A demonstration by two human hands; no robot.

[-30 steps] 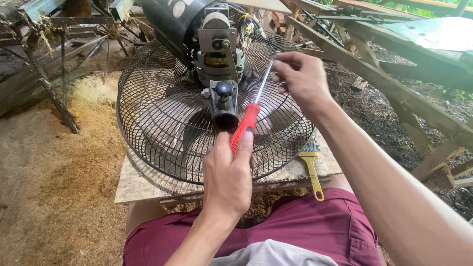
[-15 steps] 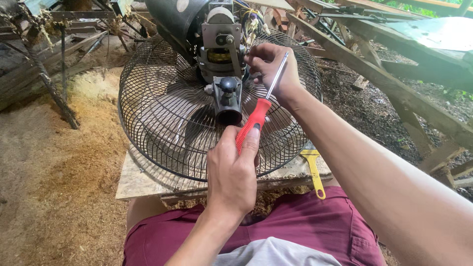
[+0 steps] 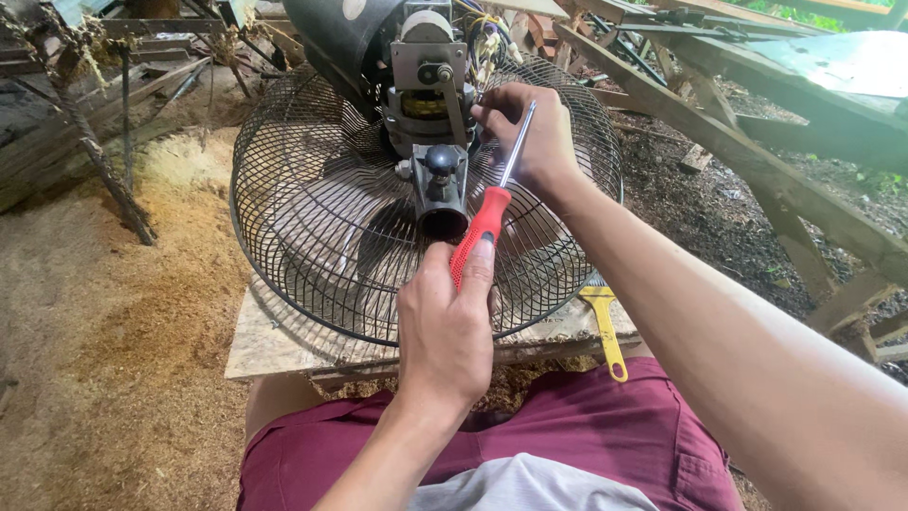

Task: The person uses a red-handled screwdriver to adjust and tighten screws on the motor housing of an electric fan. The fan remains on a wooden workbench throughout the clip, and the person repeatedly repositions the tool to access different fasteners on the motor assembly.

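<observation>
Gripping the red screwdriver (image 3: 484, 227) handle, left hand (image 3: 445, 326) is closing round it at 6 o'clock of the fan motor (image 3: 426, 95) | right hand (image 3: 530, 132) is pinching the stiff, slim shaft at 3 o'clock | handle is looking ribbed, light, unlikely to slip; wire guard (image 3: 312, 237) is likely bending easily.

Sawdust floor (image 3: 104, 312), weathered timber beams (image 3: 757, 161)

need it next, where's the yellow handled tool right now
In the head view the yellow-handled tool lies on the right side, on the wooden board, poking out from under the fan's wire guard, just below the right forearm and above the maroon shorts.
</observation>
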